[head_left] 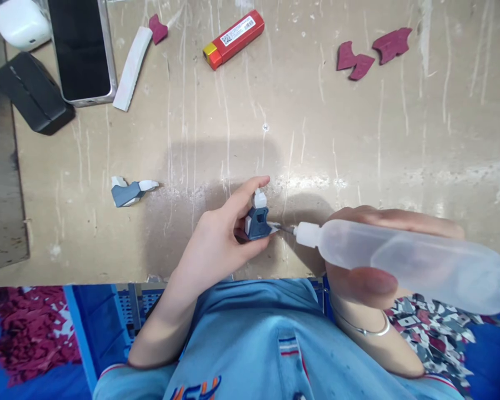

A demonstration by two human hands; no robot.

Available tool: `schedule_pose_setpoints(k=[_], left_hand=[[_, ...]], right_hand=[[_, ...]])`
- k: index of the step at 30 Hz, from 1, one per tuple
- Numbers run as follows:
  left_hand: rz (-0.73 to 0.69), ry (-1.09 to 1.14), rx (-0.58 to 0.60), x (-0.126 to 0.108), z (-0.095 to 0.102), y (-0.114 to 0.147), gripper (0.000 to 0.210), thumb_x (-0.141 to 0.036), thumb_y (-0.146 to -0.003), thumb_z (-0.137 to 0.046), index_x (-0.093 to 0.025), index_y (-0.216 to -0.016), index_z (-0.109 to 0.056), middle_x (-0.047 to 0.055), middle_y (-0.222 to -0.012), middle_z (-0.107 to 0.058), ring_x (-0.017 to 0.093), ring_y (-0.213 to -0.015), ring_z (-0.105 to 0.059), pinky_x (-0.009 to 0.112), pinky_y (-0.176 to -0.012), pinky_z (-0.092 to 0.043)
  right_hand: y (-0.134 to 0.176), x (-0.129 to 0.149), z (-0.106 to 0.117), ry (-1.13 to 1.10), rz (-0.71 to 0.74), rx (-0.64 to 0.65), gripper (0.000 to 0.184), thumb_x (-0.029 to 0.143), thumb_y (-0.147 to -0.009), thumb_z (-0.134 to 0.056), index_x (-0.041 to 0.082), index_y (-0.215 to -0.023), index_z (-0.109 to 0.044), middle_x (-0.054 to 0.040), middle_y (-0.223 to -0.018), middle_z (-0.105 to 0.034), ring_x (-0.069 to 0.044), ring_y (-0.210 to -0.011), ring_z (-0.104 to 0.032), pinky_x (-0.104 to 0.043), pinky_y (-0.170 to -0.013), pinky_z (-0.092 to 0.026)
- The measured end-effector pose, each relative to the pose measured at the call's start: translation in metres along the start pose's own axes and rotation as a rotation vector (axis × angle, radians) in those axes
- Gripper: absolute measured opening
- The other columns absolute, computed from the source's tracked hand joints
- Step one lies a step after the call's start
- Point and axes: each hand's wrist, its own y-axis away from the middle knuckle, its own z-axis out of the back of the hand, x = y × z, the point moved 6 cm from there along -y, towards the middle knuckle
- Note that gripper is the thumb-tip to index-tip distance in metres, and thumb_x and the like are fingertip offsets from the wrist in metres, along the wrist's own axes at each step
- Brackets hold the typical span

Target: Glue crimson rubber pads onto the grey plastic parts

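Near the table's front edge, my left hand (220,233) is closed on a small dark blue and white plastic piece (258,221), thumb and fingers on either side of it. My right hand (366,280) wraps around a translucent squeeze bottle (416,261) lying almost level. Its white cap and thin metal nozzle (289,228) point left, with the tip at or very close to the piece's lower right side; contact is hard to make out. A similar blue and white piece (129,193) lies on the table to the left.
Dark red flat pieces (360,60) lie at the back right. A red lighter (235,39), a white strip (133,69), a phone (83,50), a black case (35,91) and a white case (20,23) are farther back. Bins below hold red pieces (33,333) and mixed pieces (433,339).
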Motion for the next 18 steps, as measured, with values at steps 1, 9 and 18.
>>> schedule_pose_setpoints(k=[1, 9, 18], left_hand=[[-0.008, -0.009, -0.002, 0.0, 0.0, 0.0, 0.073, -0.012, -0.081, -0.076, -0.032, -0.15, -0.06, -0.008, -0.076, -0.063, 0.009, -0.066, -0.061, 0.015, -0.068, -0.056], [-0.016, -0.01, 0.018, 0.0, -0.001, 0.0, 0.073, -0.014, -0.082, -0.076, -0.031, -0.15, -0.059, -0.008, -0.073, -0.059, 0.01, -0.067, -0.06, 0.015, -0.066, -0.053], [-0.028, -0.042, 0.026, 0.005, 0.0, -0.001, 0.071, -0.02, -0.083, -0.075, -0.031, -0.151, -0.058, -0.009, -0.075, -0.057, 0.008, -0.063, -0.055, 0.015, -0.064, -0.048]], right_hand=[[-0.003, 0.007, 0.001, 0.032, 0.054, -0.07, 0.048, 0.072, -0.088, -0.067, 0.026, -0.1, -0.071, -0.0022, -0.08, -0.066, -0.022, -0.065, -0.069, -0.037, -0.055, -0.057], [-0.012, 0.026, -0.008, 0.103, 0.127, -0.079, 0.046, 0.064, -0.085, -0.079, 0.027, -0.112, -0.076, -0.0043, -0.087, -0.071, -0.022, -0.065, -0.067, -0.037, -0.049, -0.056], [-0.005, 0.013, -0.004, 0.008, 0.058, -0.177, 0.036, 0.059, -0.086, -0.08, 0.028, -0.103, -0.074, -0.0008, -0.085, -0.069, -0.02, -0.072, -0.068, -0.033, -0.061, -0.056]])
